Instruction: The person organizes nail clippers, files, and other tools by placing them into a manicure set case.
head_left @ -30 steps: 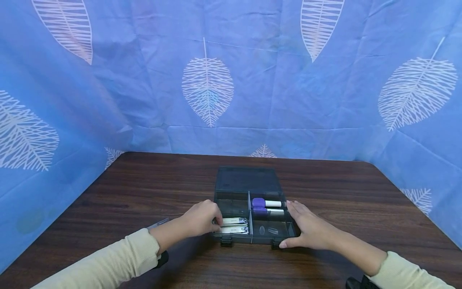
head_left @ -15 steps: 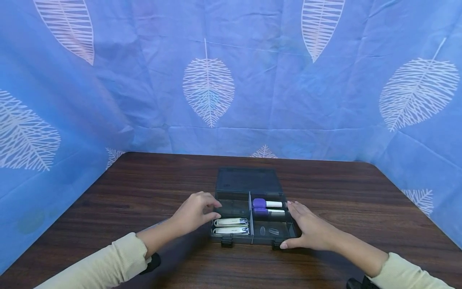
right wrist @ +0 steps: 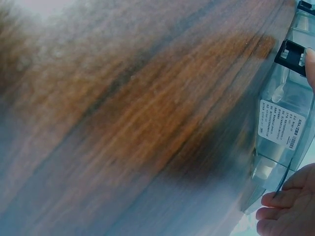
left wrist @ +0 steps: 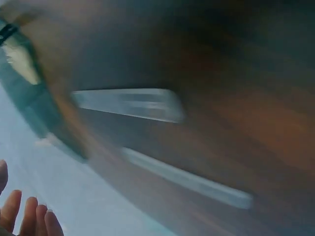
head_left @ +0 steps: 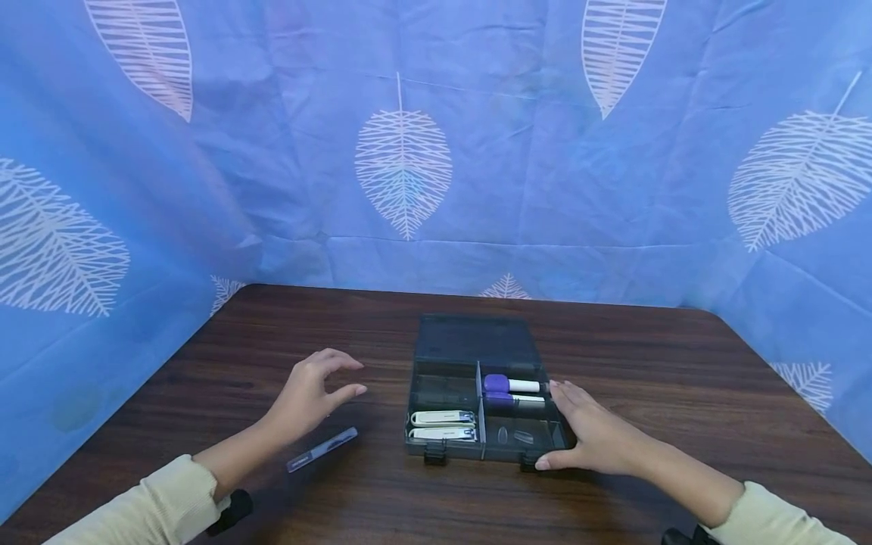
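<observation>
Box [head_left: 444,390] is gripped by right hand [head_left: 594,430]; left hand [head_left: 308,395] is empty, relaxed. Judged light, stiff; best held by its sides.

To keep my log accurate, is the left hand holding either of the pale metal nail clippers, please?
No, both clippers lie in the dark translucent plastic box, apart from the left hand.

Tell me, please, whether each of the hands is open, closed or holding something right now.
Left hand: open, holding nothing.
Right hand: open, resting against the side of the box.
</observation>
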Motion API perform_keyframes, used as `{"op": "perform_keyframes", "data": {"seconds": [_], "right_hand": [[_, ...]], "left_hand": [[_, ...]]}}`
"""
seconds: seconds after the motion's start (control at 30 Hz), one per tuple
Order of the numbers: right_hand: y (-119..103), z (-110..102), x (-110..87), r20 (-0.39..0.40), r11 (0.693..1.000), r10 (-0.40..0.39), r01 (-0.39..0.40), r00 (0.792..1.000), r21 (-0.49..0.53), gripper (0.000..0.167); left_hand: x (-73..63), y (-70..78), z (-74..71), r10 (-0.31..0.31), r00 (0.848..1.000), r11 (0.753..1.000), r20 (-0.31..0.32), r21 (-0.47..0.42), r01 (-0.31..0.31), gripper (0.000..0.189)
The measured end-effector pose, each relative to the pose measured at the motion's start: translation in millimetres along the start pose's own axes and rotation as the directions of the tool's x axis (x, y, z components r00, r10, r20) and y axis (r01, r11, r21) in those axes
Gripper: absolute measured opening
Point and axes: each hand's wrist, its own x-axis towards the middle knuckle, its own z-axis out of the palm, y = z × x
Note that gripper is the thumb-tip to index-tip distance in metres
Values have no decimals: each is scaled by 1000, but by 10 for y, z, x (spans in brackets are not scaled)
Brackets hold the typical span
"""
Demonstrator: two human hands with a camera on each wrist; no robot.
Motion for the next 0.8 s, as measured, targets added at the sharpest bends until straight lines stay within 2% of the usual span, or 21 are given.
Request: {"op": "perform_keyframes", "data": {"seconds": [0.13, 0.27, 0.53, 0.63, 0.8], "right_hand": [[3, 4, -7, 4, 1000, 0, 0, 1000, 2, 116], [-4, -3, -1, 9, 1000, 4, -4, 1000, 1, 116], [-9, -1, 7, 3, 1000, -2, 2, 1000, -8, 116], [-5, -2, 11, 3, 1000, -2, 2, 1000, -4, 116], [7, 0, 5, -3, 1000, -5, 5, 1000, -10, 116]], "left_hand": [[-153, -173, -64, -27, 1000, 999, -13, 22, 28, 27], [-305, -318, -138, -83, 996, 995, -24, 47, 84, 28], [-580, -507, -248, -154, 988, 985, 18, 83, 152, 30], [-675, -575, -284, -205, 977, 974, 61, 107, 198, 30], [-776, -679, -335, -301, 945, 948, 129, 146, 283, 27]]}}
